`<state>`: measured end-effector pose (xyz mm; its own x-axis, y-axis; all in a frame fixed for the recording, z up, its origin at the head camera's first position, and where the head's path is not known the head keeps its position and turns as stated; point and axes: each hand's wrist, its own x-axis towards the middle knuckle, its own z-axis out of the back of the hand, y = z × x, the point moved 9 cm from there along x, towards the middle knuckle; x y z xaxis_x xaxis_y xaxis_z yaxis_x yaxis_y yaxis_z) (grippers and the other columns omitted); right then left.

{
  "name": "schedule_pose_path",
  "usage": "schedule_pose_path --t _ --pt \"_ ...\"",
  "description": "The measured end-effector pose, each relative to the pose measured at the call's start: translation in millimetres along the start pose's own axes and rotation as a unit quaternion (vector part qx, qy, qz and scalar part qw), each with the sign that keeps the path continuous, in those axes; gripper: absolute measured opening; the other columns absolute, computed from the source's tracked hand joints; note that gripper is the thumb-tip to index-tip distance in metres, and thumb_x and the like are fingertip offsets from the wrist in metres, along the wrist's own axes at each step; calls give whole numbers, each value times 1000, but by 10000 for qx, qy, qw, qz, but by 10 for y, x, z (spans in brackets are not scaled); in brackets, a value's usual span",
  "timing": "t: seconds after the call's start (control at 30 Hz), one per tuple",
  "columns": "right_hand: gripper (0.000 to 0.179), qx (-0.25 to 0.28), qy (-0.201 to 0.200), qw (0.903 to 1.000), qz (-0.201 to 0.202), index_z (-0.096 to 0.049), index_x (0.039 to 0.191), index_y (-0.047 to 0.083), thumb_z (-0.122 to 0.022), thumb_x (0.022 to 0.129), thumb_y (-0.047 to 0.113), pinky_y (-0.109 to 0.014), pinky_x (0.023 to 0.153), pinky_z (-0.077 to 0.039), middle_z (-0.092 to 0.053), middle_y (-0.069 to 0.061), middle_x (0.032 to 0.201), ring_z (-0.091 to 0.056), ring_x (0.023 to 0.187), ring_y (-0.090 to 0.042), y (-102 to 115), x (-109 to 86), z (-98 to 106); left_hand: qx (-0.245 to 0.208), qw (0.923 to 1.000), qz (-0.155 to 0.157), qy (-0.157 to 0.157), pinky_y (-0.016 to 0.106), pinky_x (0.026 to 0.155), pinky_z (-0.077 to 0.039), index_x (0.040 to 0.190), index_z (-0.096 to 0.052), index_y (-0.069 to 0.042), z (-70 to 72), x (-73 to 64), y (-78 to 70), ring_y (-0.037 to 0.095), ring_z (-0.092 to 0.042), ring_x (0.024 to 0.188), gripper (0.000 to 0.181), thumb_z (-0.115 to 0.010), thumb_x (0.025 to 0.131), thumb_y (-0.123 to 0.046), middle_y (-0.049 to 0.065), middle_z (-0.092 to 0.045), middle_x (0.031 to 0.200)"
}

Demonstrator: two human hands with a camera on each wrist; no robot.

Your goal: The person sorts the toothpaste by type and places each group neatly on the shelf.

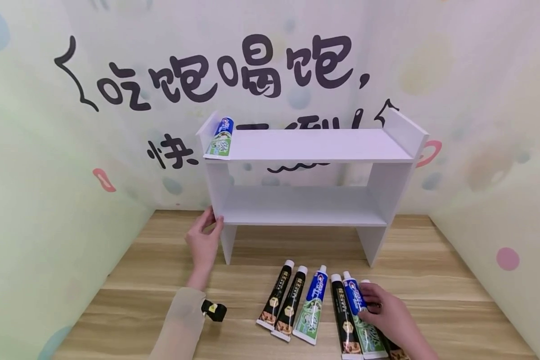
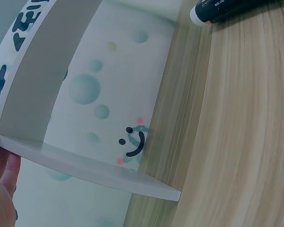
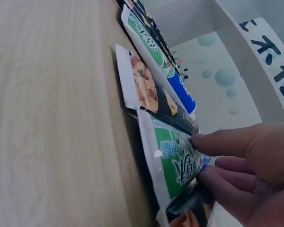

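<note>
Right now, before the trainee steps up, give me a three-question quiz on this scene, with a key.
1. What does the left hand grip?
2. True or false: the tube on the top board is black.
3. In the head view, which does the right hand pinch? A, the leftmost tube in the row; B, the second tube from the right; C, the tube on the top board.

Key: 1, the left panel of the white shelf; 2, false, it is blue and green; 3, B.

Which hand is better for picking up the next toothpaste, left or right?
Probably the right hand: it pinches a blue-and-green tube. The left hand is farther from that tube, holding the white shelf.
</note>
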<state>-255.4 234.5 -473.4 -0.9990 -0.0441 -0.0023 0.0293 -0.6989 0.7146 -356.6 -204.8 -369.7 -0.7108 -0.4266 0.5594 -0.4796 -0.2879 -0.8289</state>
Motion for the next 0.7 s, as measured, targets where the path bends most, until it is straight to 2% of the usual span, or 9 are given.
schedule_pose_path --t 0.13,0.2,0.37,0.47,0.53,0.7 --pt "71 -705 32 9975 -51 -58 133 4 -88 70 16 -39 81 -60 -69 -12 119 -68 100 -25 71 61 -24 129 9998 -80 -115 9 71 -56 120 -67 6 22 -5 -23 1 -65 84 35 -71 86 4 29 -70 106" --pt "73 -1049 48 9945 -36 -58 133 5 -89 69 21 -41 79 -60 -70 -11 118 -68 97 -23 114 74 -43 152 9998 -81 -103 9 71 -56 120 -67 5 22 -8 -26 4 -65 85 35 -72 86 3 28 -70 107" --pt "75 -1587 121 9872 100 -57 135 11 -88 70 29 -33 66 -52 -72 -4 105 -61 79 -12 193 100 -95 11 10000 3 -2 13 74 -58 120 -69 -1 9 -5 -16 2 -65 86 35 -74 86 -2 23 -72 106" --pt "77 -1540 252 9877 35 -55 138 13 -88 70 29 -28 64 -47 -71 -2 99 -55 73 -8 184 103 -118 -59 10000 5 56 15 75 -59 121 -69 -2 0 0 -16 -2 -64 85 35 -74 86 -4 22 -72 106" --pt "78 -1381 394 9896 -52 -54 139 13 -88 70 26 -27 64 -49 -70 -1 97 -56 74 -8 163 103 -135 -92 9999 -7 86 14 75 -59 121 -69 -2 -5 0 -17 -4 -63 85 35 -74 86 -4 23 -71 106" --pt "84 -569 741 9956 -99 -48 142 11 -89 69 21 -29 65 -52 -69 -1 92 -60 78 -11 127 98 -205 -150 9999 -30 53 11 73 -57 120 -70 -2 4 -4 -10 -6 -63 84 35 -74 85 -2 23 -72 106"
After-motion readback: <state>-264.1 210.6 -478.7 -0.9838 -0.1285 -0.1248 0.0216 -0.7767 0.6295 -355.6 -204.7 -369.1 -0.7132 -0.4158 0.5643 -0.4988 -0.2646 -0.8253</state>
